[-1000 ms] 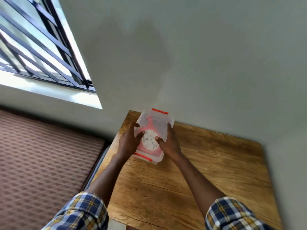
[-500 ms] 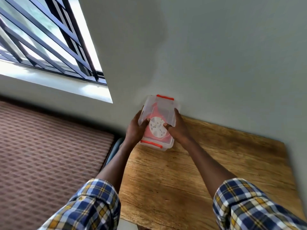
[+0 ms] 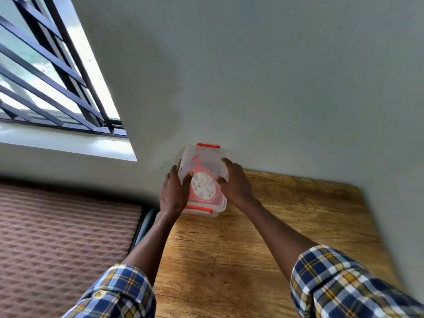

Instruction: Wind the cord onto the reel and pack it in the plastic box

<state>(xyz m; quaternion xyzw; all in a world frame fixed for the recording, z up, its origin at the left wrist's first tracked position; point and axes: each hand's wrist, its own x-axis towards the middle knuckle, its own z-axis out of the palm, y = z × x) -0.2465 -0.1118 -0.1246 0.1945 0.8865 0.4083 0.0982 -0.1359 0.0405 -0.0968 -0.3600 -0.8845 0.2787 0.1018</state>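
Observation:
A clear plastic box (image 3: 204,158) with orange latches at its near and far ends sits at the far left corner of the wooden table (image 3: 263,237), close to the wall. Through its lid I see the red reel with its round white face (image 3: 203,185) lying inside. My left hand (image 3: 172,191) grips the box's left side, thumb resting on the lid. My right hand (image 3: 236,180) clasps the right side, thumb on the lid too. The cord itself cannot be made out.
A grey wall (image 3: 275,88) runs right behind the box. A barred window (image 3: 46,76) is at the upper left. Left of the table lies a brown quilted mattress (image 3: 64,237). The table's left edge is just beside my left wrist.
Both hands have carried the box away from me toward the table's far left corner by the wall, keeping the same grip. My view has shifted with it.

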